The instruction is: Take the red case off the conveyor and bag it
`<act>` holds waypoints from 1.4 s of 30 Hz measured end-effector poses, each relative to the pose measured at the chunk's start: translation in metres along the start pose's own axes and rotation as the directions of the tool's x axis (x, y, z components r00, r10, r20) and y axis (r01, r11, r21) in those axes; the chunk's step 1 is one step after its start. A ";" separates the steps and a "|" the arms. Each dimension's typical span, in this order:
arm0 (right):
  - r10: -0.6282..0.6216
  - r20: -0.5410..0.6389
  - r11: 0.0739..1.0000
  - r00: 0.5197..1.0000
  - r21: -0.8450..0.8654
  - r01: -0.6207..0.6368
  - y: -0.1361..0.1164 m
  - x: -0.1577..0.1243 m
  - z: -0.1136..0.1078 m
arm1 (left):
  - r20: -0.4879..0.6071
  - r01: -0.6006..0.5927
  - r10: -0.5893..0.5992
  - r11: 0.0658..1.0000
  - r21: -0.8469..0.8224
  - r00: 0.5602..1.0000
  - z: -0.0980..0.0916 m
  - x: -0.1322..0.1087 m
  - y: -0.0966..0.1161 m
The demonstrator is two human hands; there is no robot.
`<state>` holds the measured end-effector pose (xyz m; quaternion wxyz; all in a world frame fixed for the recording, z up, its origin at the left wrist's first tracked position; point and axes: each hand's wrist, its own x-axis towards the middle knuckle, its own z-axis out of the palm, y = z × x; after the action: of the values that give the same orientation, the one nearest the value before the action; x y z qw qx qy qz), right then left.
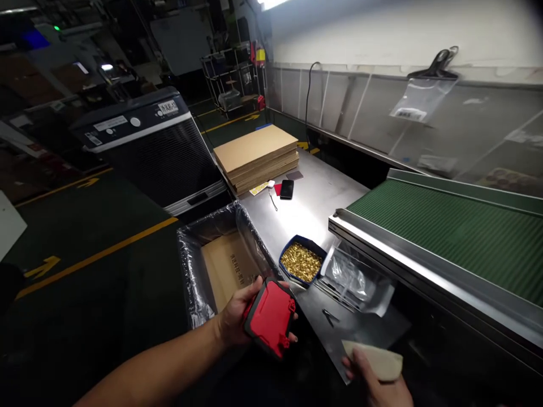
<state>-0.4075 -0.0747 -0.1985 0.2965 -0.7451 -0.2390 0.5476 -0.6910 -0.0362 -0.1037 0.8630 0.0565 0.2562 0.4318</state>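
Above the stainless table (305, 209), red rugged case (270, 317) lying long axis across the spread fingers (293, 337) of the nearer left hand (240, 316), beige cloth (375, 360) pinched by fingers (355, 357) of the right hand (375, 387) well apart.

No wording is coming through clearly here. A white label (167, 107) on the dark machine (139, 127) is carrying small characters, but they are too blurred to read. Dark vertical characters are running across a cardboard box (231, 271), also too small to make out. A barcode sticker (407, 113) is sitting on a hanging clear plastic bag (424, 99), its digits illegible. Yellow arrows (42, 267) are pointing along the floor (97, 294), wordless.
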 end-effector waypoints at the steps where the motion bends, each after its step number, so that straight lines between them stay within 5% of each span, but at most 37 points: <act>1: -0.050 0.030 0.995 0.998 0.085 0.047 -0.017 -0.020 0.005 | -0.023 0.020 -0.020 1.000 0.003 1.000 0.003 0.000 -0.007; 4: -0.359 0.176 0.928 0.917 0.171 0.330 -0.056 -0.064 0.010 | -0.086 0.072 -0.072 0.997 0.000 0.994 0.012 0.001 -0.028; 7: -0.696 0.371 0.710 0.615 0.228 0.666 -0.072 -0.078 0.005 | -0.098 0.096 -0.098 0.995 -0.030 0.990 0.021 0.001 -0.049; 9: -0.777 0.429 0.603 0.460 0.304 0.737 -0.074 -0.080 0.000 | -0.072 0.093 -0.096 0.995 -0.037 0.993 0.026 0.001 -0.063; 11: -0.788 0.424 0.588 0.446 0.305 0.749 -0.073 -0.082 -0.006 | -0.062 0.084 -0.085 0.996 -0.018 0.994 0.031 0.001 -0.075; 14: -0.782 0.383 0.604 0.491 0.275 0.748 -0.068 -0.090 -0.016 | -0.077 0.057 -0.053 0.997 0.048 0.996 0.038 -0.001 -0.087; 19: -0.836 0.370 0.523 0.405 0.312 0.794 -0.059 -0.091 -0.029 | -0.089 -0.002 0.011 0.996 0.090 0.996 0.046 -0.004 -0.101; 26: -0.858 0.348 0.493 0.377 0.351 0.796 -0.062 -0.099 -0.023 | -0.131 -0.106 0.121 0.987 0.117 0.984 0.053 -0.008 -0.114; 28: -0.873 0.200 0.487 0.445 0.292 0.824 -0.058 -0.092 -0.028 | -0.116 -0.166 0.183 0.976 0.143 0.976 0.058 -0.009 -0.112; 30: -0.750 0.014 0.652 0.661 0.185 0.736 -0.043 -0.070 -0.035 | -0.069 -0.192 0.205 0.968 0.161 0.976 0.062 -0.011 -0.109; 31: -0.593 -0.057 0.795 0.803 0.115 0.595 -0.031 -0.053 -0.037 | -0.044 -0.189 0.198 0.969 0.158 0.979 0.062 -0.012 -0.107; 32: -0.400 -0.030 0.914 0.916 0.054 0.401 -0.018 -0.032 -0.036 | -0.022 -0.180 0.186 0.971 0.155 0.982 0.061 -0.013 -0.105; 33: -0.294 0.034 0.956 0.955 0.009 0.294 -0.003 -0.008 -0.034 | -0.008 -0.170 0.174 0.974 0.151 0.985 0.059 -0.015 -0.104; 35: -0.175 0.081 0.953 0.981 -0.238 0.189 0.025 0.042 -0.022 | -0.007 -0.164 0.167 0.975 0.152 0.986 0.054 -0.017 -0.105; 38: -0.120 0.089 0.916 0.989 -0.373 0.145 0.056 0.098 -0.003 | -0.020 -0.156 0.161 0.976 0.153 0.987 0.046 -0.019 -0.109; 42: -0.142 0.061 0.891 0.988 -0.428 0.154 0.066 0.123 0.002 | -0.049 -0.172 0.182 0.972 0.162 0.982 0.046 -0.022 -0.115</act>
<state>-0.3723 -0.0375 -0.3282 0.1618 -0.7641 -0.4141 0.4673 -0.5966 -0.1188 -0.0925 0.8052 0.1333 0.3108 0.4872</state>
